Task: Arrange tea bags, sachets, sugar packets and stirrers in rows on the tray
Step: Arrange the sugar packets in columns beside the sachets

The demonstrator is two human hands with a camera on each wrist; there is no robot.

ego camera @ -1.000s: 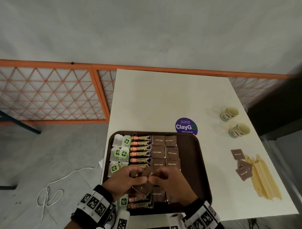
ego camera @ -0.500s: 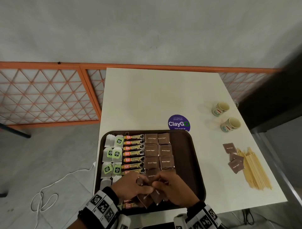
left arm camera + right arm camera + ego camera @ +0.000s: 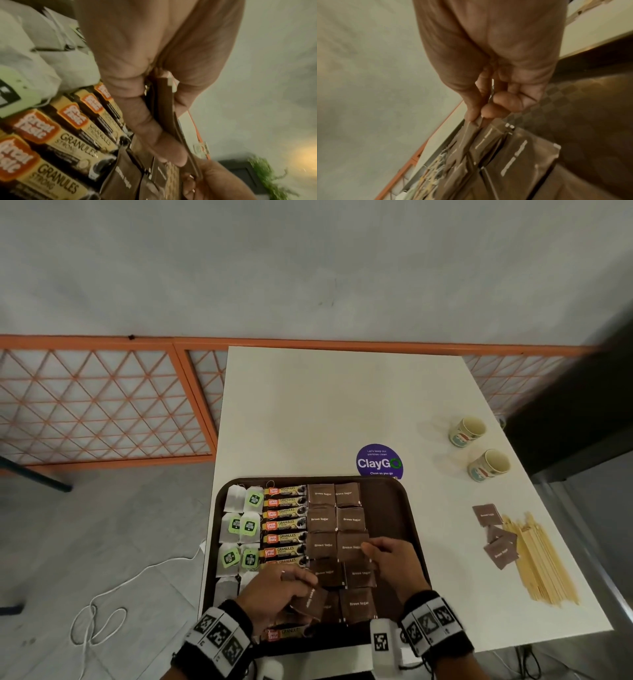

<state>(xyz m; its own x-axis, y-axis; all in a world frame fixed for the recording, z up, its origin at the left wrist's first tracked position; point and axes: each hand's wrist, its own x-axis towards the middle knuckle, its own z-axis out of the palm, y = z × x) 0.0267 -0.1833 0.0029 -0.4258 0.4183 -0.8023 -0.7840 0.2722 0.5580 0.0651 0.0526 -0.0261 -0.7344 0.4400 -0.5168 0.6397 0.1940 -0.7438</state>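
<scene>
The left hand (image 3: 274,590) holds a small stack of brown sugar packets (image 3: 310,602) edge-on between thumb and curled fingers, low over the near part of the tray (image 3: 387,508); the left wrist view shows several thin packets pressed together in that grip. The right hand (image 3: 394,559) pinches one packet (image 3: 476,129) by its corner between thumb and forefinger, over the right sugar column about halfway down the tray. Tea bags (image 3: 239,525) fill the left columns, coffee sachets (image 3: 284,525) the next, and laid sugar packets (image 3: 322,520) form two columns beside them. More packets (image 3: 496,539) and the wooden stirrers (image 3: 544,563) lie on the table (image 3: 342,405), well apart from the tray. The packets look light, flat and limp, probably with loose grains shifting inside, so a stack is likely to fan or slide unless squeezed across its faces. A single one is best taken by a sealed edge or corner and laid flat, since neighbours shift at a light nudge. The stirrers seem thin and stiff, easiest gathered as a bundle near mid-length.
</scene>
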